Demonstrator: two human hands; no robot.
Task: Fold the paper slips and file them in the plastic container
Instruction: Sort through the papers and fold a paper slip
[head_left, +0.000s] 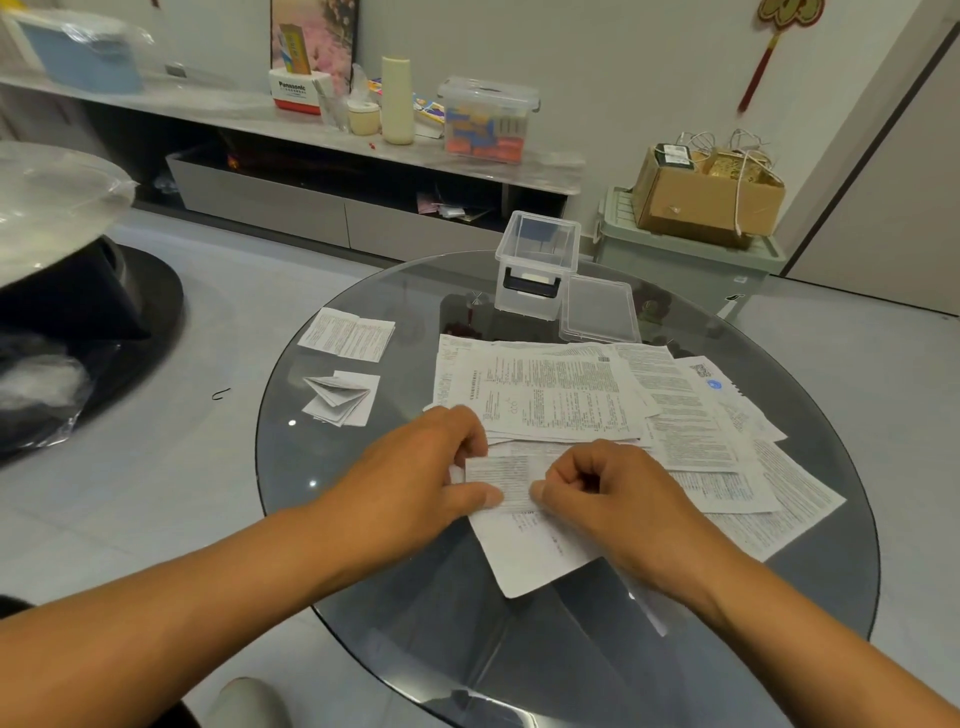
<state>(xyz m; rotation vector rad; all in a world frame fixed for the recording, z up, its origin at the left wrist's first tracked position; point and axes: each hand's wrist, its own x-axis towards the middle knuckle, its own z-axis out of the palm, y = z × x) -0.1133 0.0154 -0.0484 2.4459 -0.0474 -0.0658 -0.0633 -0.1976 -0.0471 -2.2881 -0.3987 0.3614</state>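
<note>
- A white printed paper slip (511, 480), already doubled over at least once, lies near the front of a round dark smoked-glass table (415, 613), on top of a larger white sheet (530, 551) whose corner points toward the viewer.
- The left hand (421, 467) pinches the slip's left edge, thumb on top and fingers curled behind it.
- The right hand (608, 488) pinches the slip's right edge, thumb pressed to the paper and fingers curled in above it. Judged from this, a fold is being creased at this moment.
- Just behind the hands spreads a loose, overlapping pile of unfolded white printed sheets (597, 405), reaching to the table's right rim. These appear to be the bulk of the work still to do.
- To the left, well apart from the pile, sit 2 finished-looking pieces: a small fan-folded white bundle (343, 397) and, beyond it, a creased slip lying partly open (348, 335).
- At the far side of the table stands the small clear plastic container (537, 260) with a dark handle, open on top. Its clear flat lid (600, 312) lies just beside it on the right.
- Whether any slips are inside the container cannot be told, though something dark shows through its wall.
- Judgement: the task is at an early stage, with a few slips folded, none visibly filed and many sheets untouched.
</note>
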